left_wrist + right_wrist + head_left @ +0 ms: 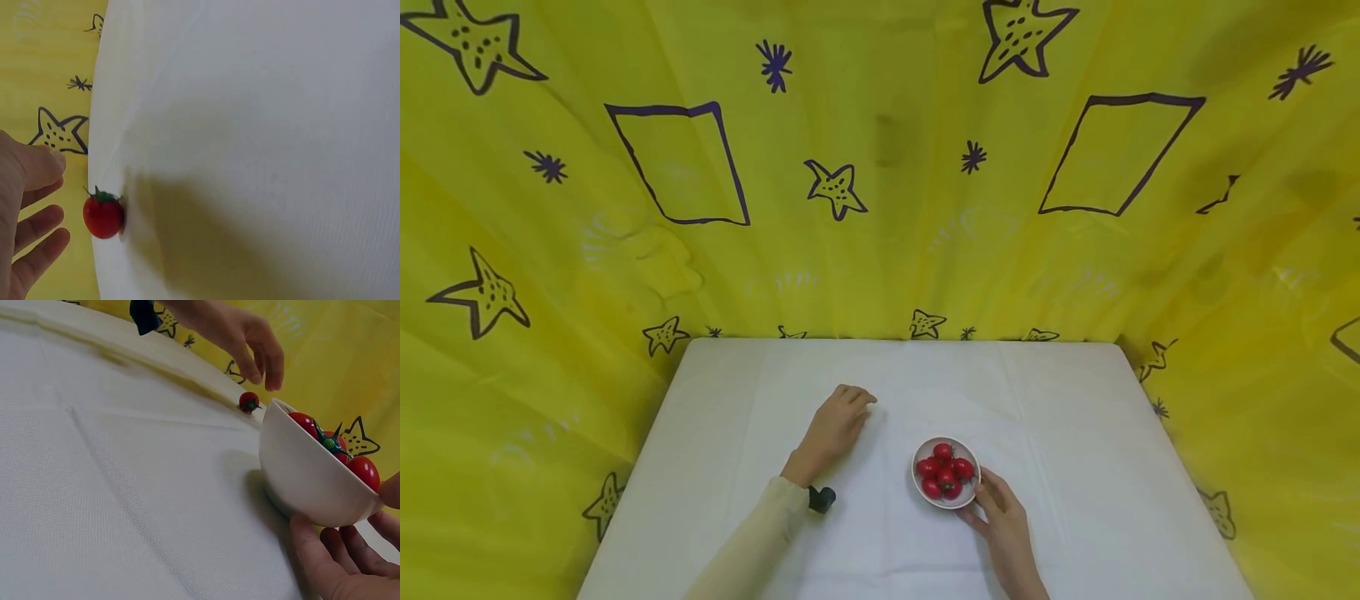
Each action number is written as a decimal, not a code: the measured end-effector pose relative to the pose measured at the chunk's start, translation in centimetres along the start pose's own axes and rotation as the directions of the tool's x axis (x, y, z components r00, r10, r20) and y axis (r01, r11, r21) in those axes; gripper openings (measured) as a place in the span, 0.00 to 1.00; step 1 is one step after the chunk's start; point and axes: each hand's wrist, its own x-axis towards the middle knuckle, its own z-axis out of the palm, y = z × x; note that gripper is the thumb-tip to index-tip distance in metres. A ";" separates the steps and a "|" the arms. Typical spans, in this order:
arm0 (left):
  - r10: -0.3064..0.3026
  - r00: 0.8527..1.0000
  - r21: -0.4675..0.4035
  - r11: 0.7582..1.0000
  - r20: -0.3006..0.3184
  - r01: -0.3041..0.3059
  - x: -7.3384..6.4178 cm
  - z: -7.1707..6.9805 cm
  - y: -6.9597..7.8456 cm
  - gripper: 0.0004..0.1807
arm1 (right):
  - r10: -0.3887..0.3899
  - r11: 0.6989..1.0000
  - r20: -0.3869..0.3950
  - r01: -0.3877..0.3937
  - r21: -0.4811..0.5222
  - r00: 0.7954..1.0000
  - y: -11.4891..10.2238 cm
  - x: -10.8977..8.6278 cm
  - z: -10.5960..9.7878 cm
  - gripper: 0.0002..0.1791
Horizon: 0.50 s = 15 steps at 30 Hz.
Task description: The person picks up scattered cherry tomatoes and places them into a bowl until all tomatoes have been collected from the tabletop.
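Observation:
A white bowl (pixel 925 498) of red cherry tomatoes (pixel 946 477) is gripped by my right hand (pixel 1006 525), thumb at the rim and fingers beneath the side. In the right wrist view the bowl (pixel 306 475) looks tilted; whether its base touches the table cannot be told. A single cherry tomato (pixel 103 215) with a green stem lies on the white cloth. My left hand (pixel 838 423) hovers just above it, fingers loosely bent and apart from it, holding nothing. From the head view that tomato is hidden by the left hand.
A white cloth covers the table (pixel 820 367). Yellow curtains (pixel 880 250) with drawn stars and frames enclose its back and sides. On the left wrist sits a dark strap device (pixel 822 500).

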 end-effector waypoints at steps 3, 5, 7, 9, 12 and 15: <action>-0.011 1.000 0.035 0.999 0.012 0.010 0.2 0.0 -0.7 0.12 | 0.008 1.000 -0.010 -0.008 0.012 1.000 -0.1 0.0 0.1 0.29; -0.034 0.999 0.065 0.997 0.039 0.032 0.3 -0.1 -1.0 0.12 | 0.011 1.000 -0.011 -0.010 0.020 1.000 -0.1 0.0 0.1 0.29; -0.057 0.996 0.089 0.995 0.071 0.051 0.4 -0.1 -1.3 0.13 | 0.010 1.000 -0.011 -0.009 0.028 1.000 -0.1 0.1 0.1 0.29; -0.086 0.990 0.109 0.991 0.112 0.074 0.5 -0.2 -1.5 0.16 | 0.010 1.000 -0.008 -0.010 0.026 1.000 0.0 0.1 0.1 0.30; -0.121 0.979 0.123 0.987 0.165 0.101 0.5 -0.3 -1.6 0.18 | 0.012 1.000 -0.002 -0.012 0.025 1.000 0.2 0.2 -0.1 0.30; -0.154 0.966 0.132 0.983 0.207 0.128 0.4 -0.3 -1.5 0.18 | 0.013 1.000 -0.001 -0.013 0.029 1.000 0.3 0.2 -0.1 0.31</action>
